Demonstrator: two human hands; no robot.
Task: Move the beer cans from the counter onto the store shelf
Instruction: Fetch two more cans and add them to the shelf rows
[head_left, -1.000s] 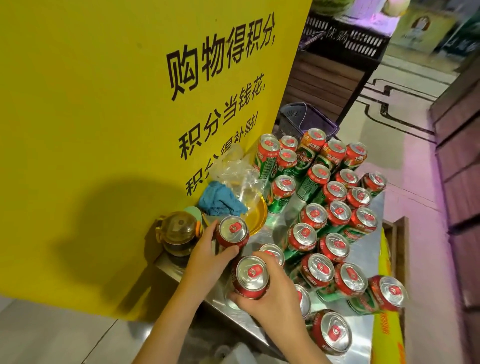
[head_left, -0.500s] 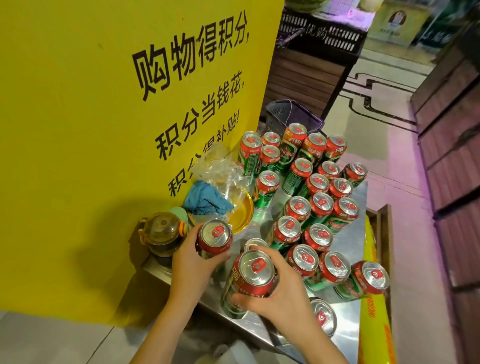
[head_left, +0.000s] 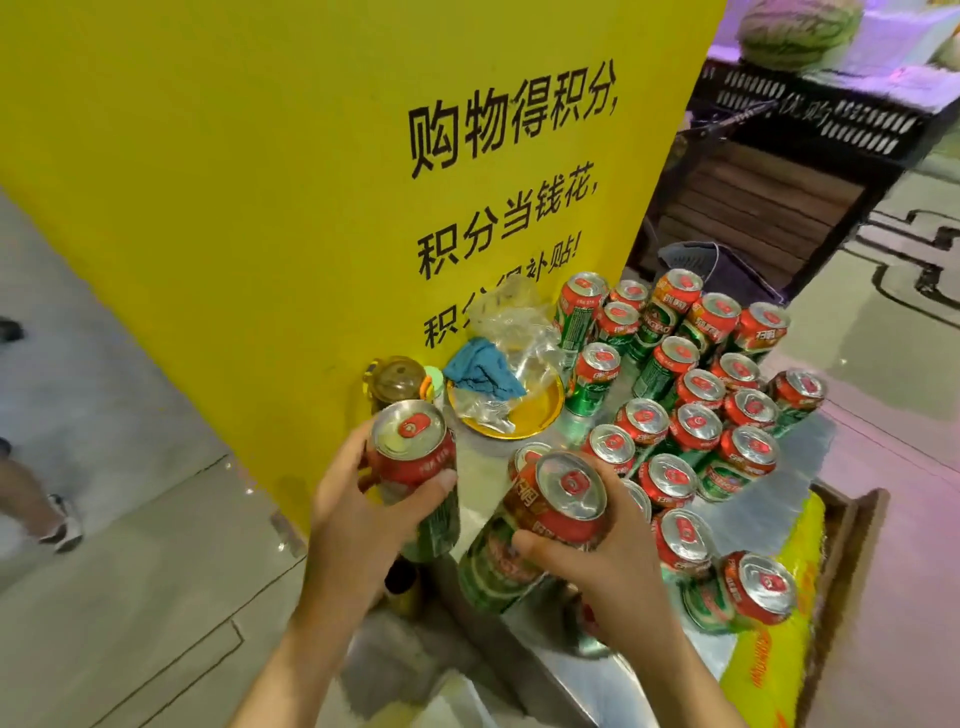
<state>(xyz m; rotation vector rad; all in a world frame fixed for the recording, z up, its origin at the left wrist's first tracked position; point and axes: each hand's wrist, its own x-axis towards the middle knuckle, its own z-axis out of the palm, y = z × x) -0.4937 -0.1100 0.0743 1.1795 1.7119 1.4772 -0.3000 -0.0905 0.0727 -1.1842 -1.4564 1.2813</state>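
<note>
My left hand (head_left: 363, 509) grips a red-and-green beer can (head_left: 413, 447), lifted above the counter's near left end. My right hand (head_left: 602, 561) holds a second beer can (head_left: 550, 514), tilted and raised off the steel counter (head_left: 789, 499). Several more cans of the same kind (head_left: 696, 395) stand upright in a cluster across the counter, stretching back to the right. Another can (head_left: 748, 587) stands at the counter's near right edge. No store shelf is in view.
A big yellow sign panel (head_left: 311, 182) rises right behind the counter. A yellow plate (head_left: 530, 415) holds a blue cloth and crumpled plastic bag, with an amber bottle (head_left: 397, 379) beside it. A dark basket (head_left: 727, 265) sits behind the cans. A person's legs (head_left: 31, 483) are at left.
Both hands have lifted their cans off the counter and toward me. The view has swung left, showing more floor and a passer-by's legs.
</note>
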